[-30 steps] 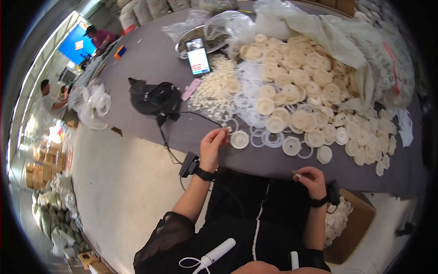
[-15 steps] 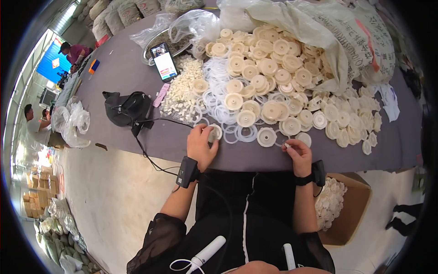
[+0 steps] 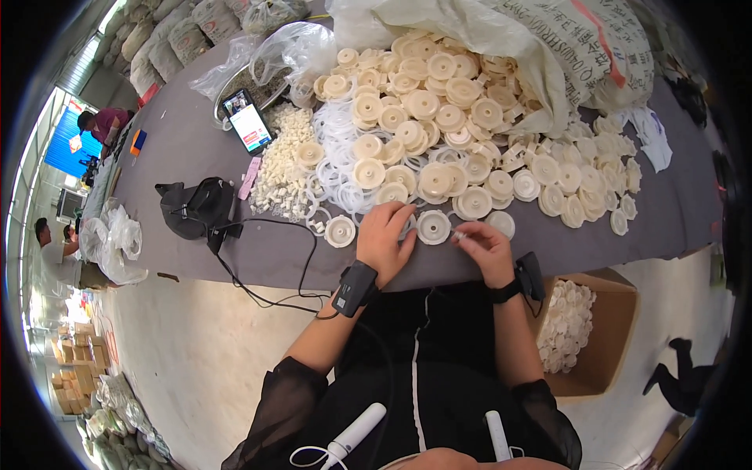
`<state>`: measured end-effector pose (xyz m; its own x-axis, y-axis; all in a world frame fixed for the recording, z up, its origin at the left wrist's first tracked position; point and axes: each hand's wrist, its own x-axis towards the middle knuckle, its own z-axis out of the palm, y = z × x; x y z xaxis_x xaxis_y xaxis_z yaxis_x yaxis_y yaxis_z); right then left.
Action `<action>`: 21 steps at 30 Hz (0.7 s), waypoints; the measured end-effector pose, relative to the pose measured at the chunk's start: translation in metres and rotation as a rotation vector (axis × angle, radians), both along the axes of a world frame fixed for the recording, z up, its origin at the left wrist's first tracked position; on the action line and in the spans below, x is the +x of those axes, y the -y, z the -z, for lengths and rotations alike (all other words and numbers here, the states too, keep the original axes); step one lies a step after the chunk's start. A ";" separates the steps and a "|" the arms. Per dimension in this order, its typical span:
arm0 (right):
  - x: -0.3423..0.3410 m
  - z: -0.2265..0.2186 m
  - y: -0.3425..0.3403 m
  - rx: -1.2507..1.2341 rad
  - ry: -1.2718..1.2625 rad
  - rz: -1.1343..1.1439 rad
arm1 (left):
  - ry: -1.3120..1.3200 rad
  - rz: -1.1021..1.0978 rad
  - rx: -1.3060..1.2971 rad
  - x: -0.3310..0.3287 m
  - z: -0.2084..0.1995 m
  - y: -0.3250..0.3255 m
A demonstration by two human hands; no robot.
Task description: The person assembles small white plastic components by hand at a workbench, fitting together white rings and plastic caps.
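Note:
My left hand [image 3: 384, 241] rests near the table's front edge, thumb and fingers apart, with a clear ring [image 3: 408, 225] partly showing beside its fingertips. A cream plastic disc [image 3: 340, 232] with a hub lies flat just left of this hand. Between my two hands sits another round plastic disc [image 3: 433, 227] with a hole in its middle. My right hand [image 3: 487, 252] pinches a small white plastic piece [image 3: 460, 235] close to that disc's right rim. Behind the right fingers lies one more pale disc [image 3: 500, 225], partly covered.
Cream discs [image 3: 450, 117] are heaped at the back, spilling from a woven sack [image 3: 583, 55]. Clear rings [image 3: 341, 149] and small cream pieces [image 3: 282, 160] lie left of them. A phone [image 3: 247, 121], black cap [image 3: 196, 205] and cable are further left. A cardboard box [image 3: 615, 337] holds discs below right.
My left hand has let go of the disc it held and moved right, toward the middle disc. My right hand has brought the small piece left, closer to that disc. The view has shifted.

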<state>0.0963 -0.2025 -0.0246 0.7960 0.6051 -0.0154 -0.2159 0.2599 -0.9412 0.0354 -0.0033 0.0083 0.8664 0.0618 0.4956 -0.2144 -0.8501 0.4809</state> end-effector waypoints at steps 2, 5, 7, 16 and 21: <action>0.011 0.010 0.004 0.132 -0.099 0.158 | -0.016 0.035 0.044 0.005 -0.007 0.007; 0.005 0.006 0.000 0.104 -0.045 0.120 | -0.130 0.041 0.132 0.009 -0.009 0.022; -0.001 0.006 -0.002 0.048 0.024 0.085 | -0.145 0.044 0.158 0.011 -0.007 0.025; -0.028 0.003 -0.019 -0.145 0.167 0.193 | -0.154 -0.005 -0.056 0.000 0.008 0.029; -0.035 0.000 -0.025 -0.261 0.197 0.227 | -0.209 -0.012 -0.633 -0.010 0.018 0.028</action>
